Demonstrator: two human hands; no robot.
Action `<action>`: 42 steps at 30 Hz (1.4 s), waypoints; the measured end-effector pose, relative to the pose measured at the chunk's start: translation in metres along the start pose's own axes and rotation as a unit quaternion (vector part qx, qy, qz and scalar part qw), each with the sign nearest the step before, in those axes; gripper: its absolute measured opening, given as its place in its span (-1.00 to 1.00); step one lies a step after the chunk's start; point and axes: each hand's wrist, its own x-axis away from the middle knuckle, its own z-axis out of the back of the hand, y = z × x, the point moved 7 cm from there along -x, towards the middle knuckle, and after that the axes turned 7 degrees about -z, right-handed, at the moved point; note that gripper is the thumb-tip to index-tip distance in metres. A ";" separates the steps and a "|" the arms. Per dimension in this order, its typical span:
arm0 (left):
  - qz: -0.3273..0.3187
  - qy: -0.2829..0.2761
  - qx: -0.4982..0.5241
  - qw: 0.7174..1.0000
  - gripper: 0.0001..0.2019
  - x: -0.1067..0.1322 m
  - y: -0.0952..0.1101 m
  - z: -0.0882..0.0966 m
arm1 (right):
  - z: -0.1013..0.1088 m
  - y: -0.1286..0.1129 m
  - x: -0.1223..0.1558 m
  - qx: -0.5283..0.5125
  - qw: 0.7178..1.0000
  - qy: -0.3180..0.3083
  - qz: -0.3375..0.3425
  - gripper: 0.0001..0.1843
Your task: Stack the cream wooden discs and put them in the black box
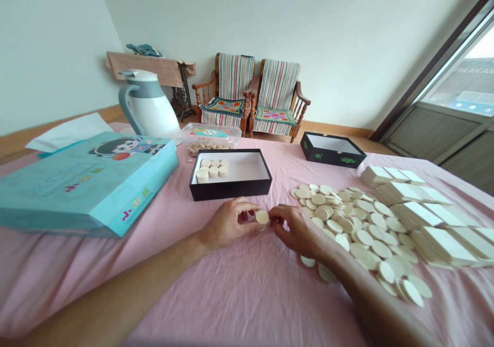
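Note:
Just in front of the black open box (230, 188), my left hand (230, 219) pinches pale round wooden discs (262, 217) between thumb and fingers; how many are in the stack I cannot tell. My right hand (295, 227) is close by on the right, fingers curled, its fingertips at the discs' edge. Whether it grips anything is hidden. Inside the black box, short stacks of discs (213, 171) stand in two rows at the left. A loose heap of discs (363, 228) spreads over the cloth to the right of my right hand, partly behind my forearm.
Rectangular pale card stacks (443, 228) line the right side. A black lid (332, 150) lies at the back right. On the left are a turquoise box (85, 177) and a white-grey jug (150, 105). A clear plastic container (210, 138) stands behind the black box on the pink tablecloth (239, 295).

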 end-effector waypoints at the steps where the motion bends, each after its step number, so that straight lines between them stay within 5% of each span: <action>1: 0.001 -0.002 0.000 1.000 -0.68 0.000 0.000 0.000 | 0.000 0.001 0.000 -0.002 1.000 0.001 0.003 -0.71; 9: 0.004 -0.018 -0.032 0.999 -0.67 0.000 -0.004 0.005 | 0.010 0.017 -0.002 -0.010 0.999 0.030 -0.017 -0.69; 18: -0.026 -0.039 -0.079 0.996 -0.83 -0.001 0.009 0.007 | 0.005 -0.001 0.005 0.018 1.000 -0.008 -0.018 -0.73; 28: -0.030 -0.036 -0.101 0.994 -0.73 -0.002 0.011 0.008 | 0.006 0.005 0.003 0.016 1.000 0.011 -0.007 -0.78; 36: -0.023 0.131 -0.130 0.983 -0.63 0.002 0.012 0.038 | 0.004 -0.005 0.003 -0.033 0.996 0.018 0.084 -0.47; 42: -0.009 0.160 -0.125 0.979 -0.58 0.003 0.010 0.042 | -0.014 -0.015 -0.002 0.021 0.992 -0.022 0.121 -0.42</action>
